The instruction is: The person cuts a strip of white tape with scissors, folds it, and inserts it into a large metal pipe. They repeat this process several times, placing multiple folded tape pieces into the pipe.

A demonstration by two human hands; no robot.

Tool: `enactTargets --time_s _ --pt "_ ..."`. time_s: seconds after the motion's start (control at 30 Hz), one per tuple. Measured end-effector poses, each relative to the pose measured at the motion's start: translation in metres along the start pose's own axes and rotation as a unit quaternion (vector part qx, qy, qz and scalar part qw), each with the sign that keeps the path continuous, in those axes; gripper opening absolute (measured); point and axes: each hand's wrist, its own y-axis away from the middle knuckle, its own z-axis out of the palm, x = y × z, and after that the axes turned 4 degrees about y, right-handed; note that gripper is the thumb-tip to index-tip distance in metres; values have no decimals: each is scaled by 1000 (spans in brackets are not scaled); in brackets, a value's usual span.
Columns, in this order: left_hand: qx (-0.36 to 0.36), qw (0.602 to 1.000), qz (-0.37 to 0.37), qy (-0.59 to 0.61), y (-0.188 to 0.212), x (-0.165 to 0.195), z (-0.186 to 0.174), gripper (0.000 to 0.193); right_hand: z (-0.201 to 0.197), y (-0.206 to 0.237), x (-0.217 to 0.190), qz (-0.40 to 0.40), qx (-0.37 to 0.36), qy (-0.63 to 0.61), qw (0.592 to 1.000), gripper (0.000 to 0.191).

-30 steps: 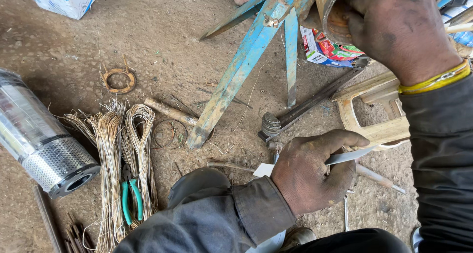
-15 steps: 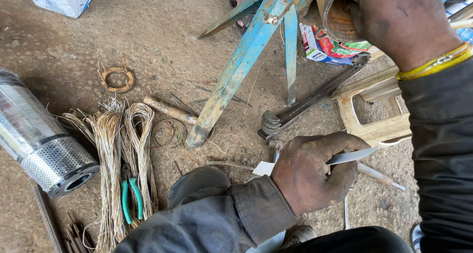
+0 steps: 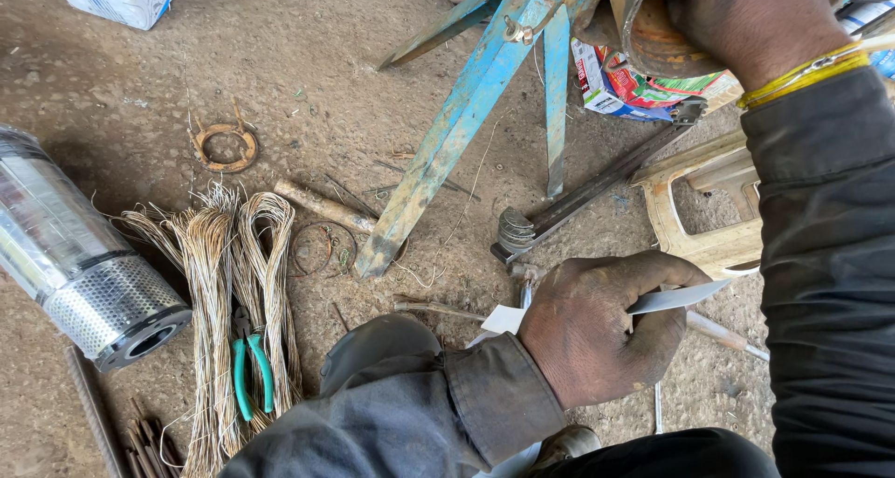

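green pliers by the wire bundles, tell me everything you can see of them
The pliers lie flat on the dirt ground, low on the left. Two curved handles sleeved in green, plastic-looking grips point toward the bottom of the picture, slightly spread. The dark metal head points up and is partly buried among the wire bundles, pale straw-coloured loops lying under and beside it, so whether the nose is shut cannot be told. No hand touches them; a grey sleeve lies close by.

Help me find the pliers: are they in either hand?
No, the green-handled pliers lie on the ground among the wire bundles, away from both hands.
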Motion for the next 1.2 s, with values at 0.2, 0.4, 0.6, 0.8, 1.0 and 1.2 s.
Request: enactTargets --time_s 0.2,0.4,0.6,0.8,1.0,1.2 --pt "2 1000 -2 17 1 0 -2 17 8 3 1 10 -10 9 1000 9" --pt "2 1000 -3 20 3 1 -2 17 12 4 2 20 -13 14 1000 10" --pt "5 1000 0 15 2 1 -2 16 12 3 0 34 -26 10 999 12" --pt "-1 1000 -11 6 3 3 -2 18 10 3 -2 36 -22 4 999 10" --pt "4 1000 -2 8 3 5 -3 18 8 1 -4 39 -18 -2 999 9" --pt "8 1000 2 2 5 2 -1 17 10 4 -5 42 -16 -9 999 9"
